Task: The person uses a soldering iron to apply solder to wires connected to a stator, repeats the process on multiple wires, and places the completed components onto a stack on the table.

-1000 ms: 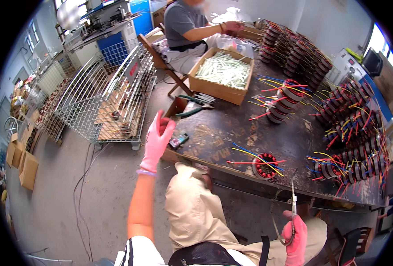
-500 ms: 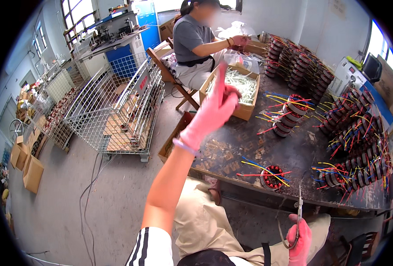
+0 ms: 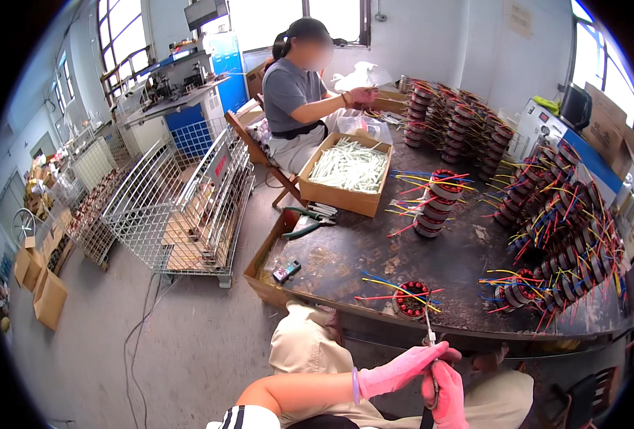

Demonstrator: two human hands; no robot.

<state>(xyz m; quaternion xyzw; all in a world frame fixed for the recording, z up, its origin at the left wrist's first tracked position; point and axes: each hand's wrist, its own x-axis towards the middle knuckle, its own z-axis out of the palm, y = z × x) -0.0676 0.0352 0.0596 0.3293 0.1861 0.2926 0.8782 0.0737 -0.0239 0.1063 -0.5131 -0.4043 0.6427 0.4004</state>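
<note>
Pink-gloved right hand [image 3: 447,397], grip clamped on a slender silver metal tool [image 3: 431,334], lower right of centre, matching left hand [image 3: 402,369] alongside, grip unclear; judged best held steady, clear of red-yellow-blue leads [image 3: 377,297] on the red-wound ring-shaped core [image 3: 403,307] above.

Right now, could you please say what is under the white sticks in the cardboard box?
The white sticks lie heaped in the cardboard box; only the top of the heap shows, and anything underneath is covered.
</note>
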